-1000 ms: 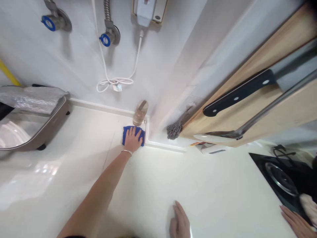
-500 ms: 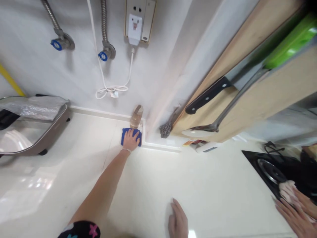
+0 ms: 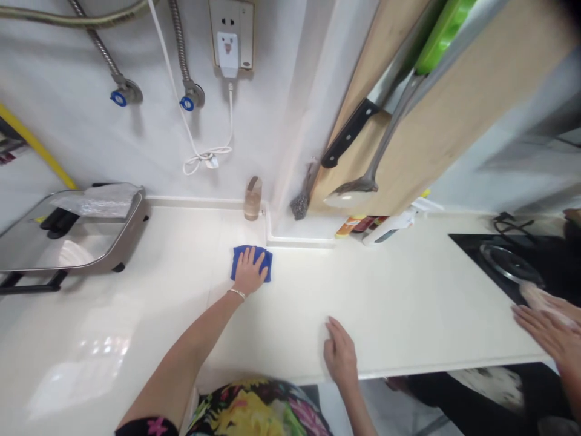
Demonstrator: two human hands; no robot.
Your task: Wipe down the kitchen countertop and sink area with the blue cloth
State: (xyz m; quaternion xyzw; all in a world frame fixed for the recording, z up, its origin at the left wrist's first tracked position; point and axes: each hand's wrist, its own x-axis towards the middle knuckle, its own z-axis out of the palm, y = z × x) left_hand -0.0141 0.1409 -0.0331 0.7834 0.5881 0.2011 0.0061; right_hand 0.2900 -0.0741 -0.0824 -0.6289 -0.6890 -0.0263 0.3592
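Note:
A folded blue cloth [image 3: 267, 261] lies on the white countertop, and my left hand [image 3: 249, 275] holds it down with fingers spread across it. A bracelet circles my left wrist. Just beyond the cloth, a clear bottle or glass with a dark strip [image 3: 253, 200] stands against the wall, apart from my hand. My right hand [image 3: 339, 350] is at the counter's front edge, holding nothing. Its index finger is stretched out and the others are loosely bent.
An electric pan [image 3: 129, 242] stands on the left. A cutting board [image 3: 408, 139], knife [image 3: 349, 134], slotted spoon [image 3: 363, 178] and steel scrubber [image 3: 300, 206] hang at the wall corner. At right, another person's hands [image 3: 549, 330] hold a pale cloth beside a black cooktop [image 3: 481, 254].
My left hand has drawn the blue cloth back from the wall corner, away from the bottle. The view has shifted, showing the counter's front edge and my clothing. The co-worker's hands stay by the cooktop.

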